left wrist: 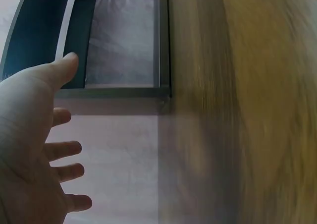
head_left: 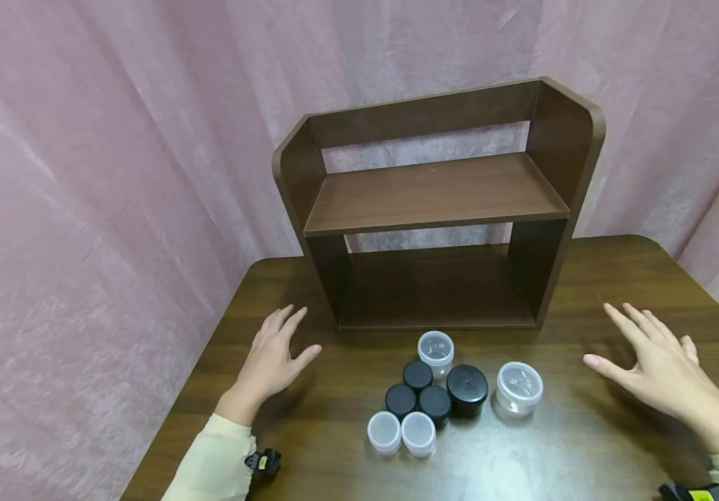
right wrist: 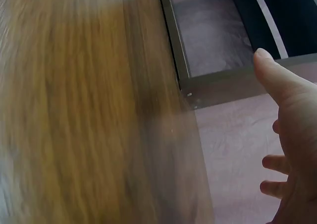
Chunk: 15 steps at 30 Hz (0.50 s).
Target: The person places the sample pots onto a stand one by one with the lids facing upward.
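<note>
At the lower left of the head view, I have the left hand (head_left: 272,362) with its fingers extended and thumb spread, gripping nothing, over the wooden table (head_left: 328,445). Toward the lower right, I see the right hand (head_left: 660,362) likewise spread and holding nothing. Both wrist views show me the same loose fingers, with no object against them.

Between the hands, at the lower centre of the head view, stand the small jars. Nearest the left hand is a close cluster: two frosted jars (head_left: 384,433) side by side at the bottom, three small black-lidded jars (head_left: 400,400) just above them, a larger black jar (head_left: 467,391) at the cluster's right and a clear jar (head_left: 436,351) at its top. A wider clear jar (head_left: 519,390) stands upright a little apart, on the side toward the right hand.

Above the jars, from the centre to the upper right, I have a brown two-tier shelf (head_left: 437,191) on the table. Pale sleeves (head_left: 212,463) and black wrist devices (head_left: 263,461) show along the bottom edge. Pink curtains (head_left: 115,174) fill the upper frame and its left side.
</note>
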Available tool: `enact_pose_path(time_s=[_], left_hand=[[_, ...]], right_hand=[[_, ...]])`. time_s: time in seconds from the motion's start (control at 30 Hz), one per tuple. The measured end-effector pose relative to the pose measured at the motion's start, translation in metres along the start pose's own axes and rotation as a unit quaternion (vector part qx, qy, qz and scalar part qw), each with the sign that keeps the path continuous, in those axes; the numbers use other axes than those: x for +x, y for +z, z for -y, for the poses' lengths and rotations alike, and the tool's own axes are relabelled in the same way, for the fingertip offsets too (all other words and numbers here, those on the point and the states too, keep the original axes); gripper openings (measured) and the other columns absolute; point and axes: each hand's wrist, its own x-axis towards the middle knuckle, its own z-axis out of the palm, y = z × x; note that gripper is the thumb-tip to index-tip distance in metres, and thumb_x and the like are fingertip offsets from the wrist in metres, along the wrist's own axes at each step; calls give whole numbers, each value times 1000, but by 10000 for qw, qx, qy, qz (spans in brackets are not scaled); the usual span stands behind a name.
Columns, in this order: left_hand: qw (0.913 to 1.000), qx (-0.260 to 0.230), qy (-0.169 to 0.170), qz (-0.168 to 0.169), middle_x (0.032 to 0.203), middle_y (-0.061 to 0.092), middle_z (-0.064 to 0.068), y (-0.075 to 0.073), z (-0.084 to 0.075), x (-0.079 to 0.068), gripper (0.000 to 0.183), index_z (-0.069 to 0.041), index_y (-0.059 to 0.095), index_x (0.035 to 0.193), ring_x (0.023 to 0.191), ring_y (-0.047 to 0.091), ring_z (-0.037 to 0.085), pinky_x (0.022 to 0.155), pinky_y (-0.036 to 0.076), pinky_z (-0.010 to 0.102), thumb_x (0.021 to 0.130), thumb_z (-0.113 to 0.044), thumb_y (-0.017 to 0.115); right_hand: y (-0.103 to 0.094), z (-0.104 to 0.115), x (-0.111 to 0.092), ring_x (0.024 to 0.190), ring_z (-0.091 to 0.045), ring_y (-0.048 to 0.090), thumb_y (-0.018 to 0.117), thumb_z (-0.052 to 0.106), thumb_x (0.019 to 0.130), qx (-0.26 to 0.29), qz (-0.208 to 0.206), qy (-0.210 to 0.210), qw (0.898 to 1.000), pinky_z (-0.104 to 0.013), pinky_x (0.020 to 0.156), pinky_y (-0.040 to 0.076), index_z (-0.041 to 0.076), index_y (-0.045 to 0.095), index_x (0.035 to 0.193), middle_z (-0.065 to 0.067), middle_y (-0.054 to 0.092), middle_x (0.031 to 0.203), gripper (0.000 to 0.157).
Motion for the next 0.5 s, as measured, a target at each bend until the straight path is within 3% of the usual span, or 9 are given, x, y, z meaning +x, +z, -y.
enact_pose_path(time_s=[0.17,0.3,0.37,0.43,0.5], left_hand=[[9975,-621,-268,-183,147,39,14,9,-4,9,70,-13,40,146,134,34,35,101,35,57,92,-54,57],[9893,-1225,-710,-363,142,45,14,17,-6,19,64,-9,44,142,125,45,34,101,38,53,93,-47,59],[9820,-1571,-949,-450,139,49,14,21,-8,24,61,-7,45,140,109,54,36,94,43,50,93,-42,61],[9720,-1942,-1178,-604,134,53,15,27,-9,30,58,-5,47,138,107,56,35,91,45,47,93,-39,63],[9577,-2397,-1439,-689,131,55,15,33,-11,36,56,-5,48,136,104,58,34,88,47,45,93,-36,64]], right_hand=[[3,6,5,140,-46,15,73,42,83,206,-100,-229,9995,-79,95,-4,21,24,153,-26,28,151,88],[7,11,9,135,-49,26,73,39,84,368,-103,-381,9985,-74,100,7,18,30,152,-25,37,146,83],[9,15,11,131,-50,31,73,38,84,470,-97,-442,9979,-70,101,14,17,32,151,-25,39,145,80],[10,19,12,119,-47,43,72,37,86,520,-65,-471,9975,-68,98,23,16,33,150,-24,40,145,78],[12,24,14,98,-36,56,70,38,87,537,-9,-445,9976,-64,91,32,18,33,150,-22,41,145,76]])
